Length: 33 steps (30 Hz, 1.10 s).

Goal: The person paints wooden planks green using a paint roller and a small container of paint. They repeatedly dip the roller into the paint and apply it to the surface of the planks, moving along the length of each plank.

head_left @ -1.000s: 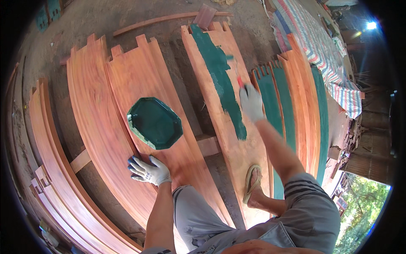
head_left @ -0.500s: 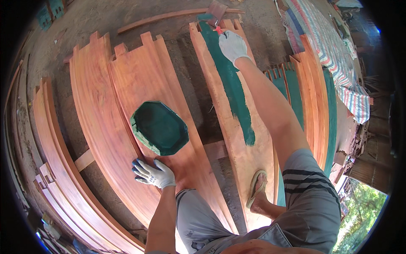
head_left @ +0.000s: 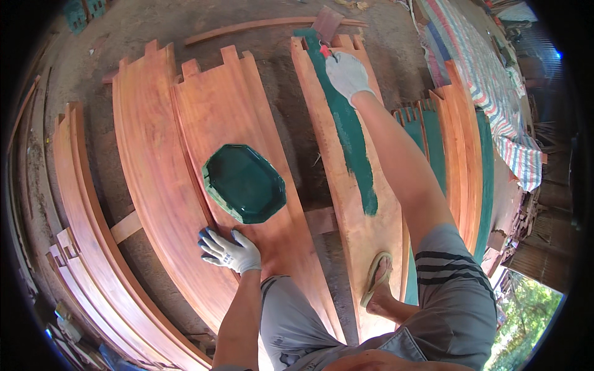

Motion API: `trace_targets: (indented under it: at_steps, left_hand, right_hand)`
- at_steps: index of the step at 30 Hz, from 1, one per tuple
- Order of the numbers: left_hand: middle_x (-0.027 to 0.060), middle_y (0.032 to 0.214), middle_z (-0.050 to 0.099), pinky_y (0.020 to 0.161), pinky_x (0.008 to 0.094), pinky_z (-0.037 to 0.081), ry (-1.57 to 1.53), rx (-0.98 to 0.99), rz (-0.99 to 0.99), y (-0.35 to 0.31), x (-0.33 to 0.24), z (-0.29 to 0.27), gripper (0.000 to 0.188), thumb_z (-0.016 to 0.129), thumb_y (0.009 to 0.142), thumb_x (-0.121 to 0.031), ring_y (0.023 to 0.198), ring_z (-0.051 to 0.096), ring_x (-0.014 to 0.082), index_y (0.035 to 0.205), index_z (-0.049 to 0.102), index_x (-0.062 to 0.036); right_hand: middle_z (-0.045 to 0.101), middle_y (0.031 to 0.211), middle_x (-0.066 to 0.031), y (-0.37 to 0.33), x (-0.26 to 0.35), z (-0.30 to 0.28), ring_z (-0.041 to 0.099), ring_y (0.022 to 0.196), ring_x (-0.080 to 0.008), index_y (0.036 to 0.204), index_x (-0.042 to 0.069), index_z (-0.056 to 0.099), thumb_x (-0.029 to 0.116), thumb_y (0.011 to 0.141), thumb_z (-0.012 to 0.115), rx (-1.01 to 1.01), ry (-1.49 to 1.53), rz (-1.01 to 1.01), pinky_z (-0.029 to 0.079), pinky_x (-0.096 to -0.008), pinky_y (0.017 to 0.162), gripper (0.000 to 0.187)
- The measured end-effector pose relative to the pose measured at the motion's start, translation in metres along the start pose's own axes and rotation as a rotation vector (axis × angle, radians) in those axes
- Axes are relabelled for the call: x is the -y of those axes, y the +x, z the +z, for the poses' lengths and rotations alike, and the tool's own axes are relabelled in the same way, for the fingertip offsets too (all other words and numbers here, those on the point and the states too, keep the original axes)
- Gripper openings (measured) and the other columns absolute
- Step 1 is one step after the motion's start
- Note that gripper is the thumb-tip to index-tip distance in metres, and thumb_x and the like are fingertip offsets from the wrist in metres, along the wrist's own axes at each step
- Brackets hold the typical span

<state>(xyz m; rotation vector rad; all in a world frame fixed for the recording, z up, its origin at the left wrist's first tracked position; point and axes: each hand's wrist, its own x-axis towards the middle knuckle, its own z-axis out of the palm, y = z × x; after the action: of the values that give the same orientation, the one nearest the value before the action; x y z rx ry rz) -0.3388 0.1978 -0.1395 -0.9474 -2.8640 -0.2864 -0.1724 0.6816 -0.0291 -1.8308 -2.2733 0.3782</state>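
Observation:
My right hand, in a white glove, reaches to the far end of a wooden board and is closed round the red handle of a paint roller. The roller's head is hard to make out. A long strip of wet-looking green paint runs down this board. My left hand, gloved in white with dark fingertips, lies spread on bare boards, holding nothing. Just beyond it, an eight-sided tray coated with dark green paint rests on the wood.
My sandalled foot stands on the near part of the painted board. Right of it are green-painted boards and a striped tarp. More boards lie at left. A brown block and a thin batten lie beyond.
The whole view has shifted a little, so the boards and tray appear farther right. Both hands keep nearly the same places, the right still gripping the roller.

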Motion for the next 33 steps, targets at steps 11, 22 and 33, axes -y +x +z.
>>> trace_targets:
  at_steps: [11,22,33]
  left_hand:
    - [0.0200,0.169,0.032,0.121,0.0738,0.012,-0.016,0.012,0.005,0.001,0.000,-0.003,0.073,0.060,0.100,-0.032,0.154,0.024,0.0514,0.161,0.032,-0.0033]
    - [0.0201,0.168,0.033,0.120,0.0748,0.012,-0.031,-0.020,0.023,0.001,-0.002,-0.002,0.071,0.057,0.101,-0.034,0.154,0.025,0.0516,0.160,0.033,-0.0026]
    - [0.0197,0.168,0.033,0.122,0.0727,0.011,-0.031,-0.022,0.005,0.000,0.006,0.002,0.071,0.056,0.102,-0.038,0.155,0.025,0.0497,0.160,0.035,-0.0035]
  right_hand:
    - [0.073,0.114,-0.0261,-0.015,0.006,0.005,0.070,0.106,-0.0450,0.111,0.003,0.074,0.033,0.099,0.044,0.080,-0.087,0.058,0.053,-0.0549,0.094,0.044]
    - [0.073,0.100,-0.0248,-0.121,-0.022,-0.002,0.069,0.096,-0.0449,0.108,0.006,0.068,0.033,0.102,0.049,0.083,-0.129,0.101,0.053,-0.0562,0.085,0.034]
    - [0.071,0.094,-0.0250,-0.242,-0.040,-0.033,0.067,0.090,-0.0473,0.108,0.004,0.068,0.029,0.102,0.055,0.077,0.019,0.203,0.051,-0.0562,0.081,0.029]
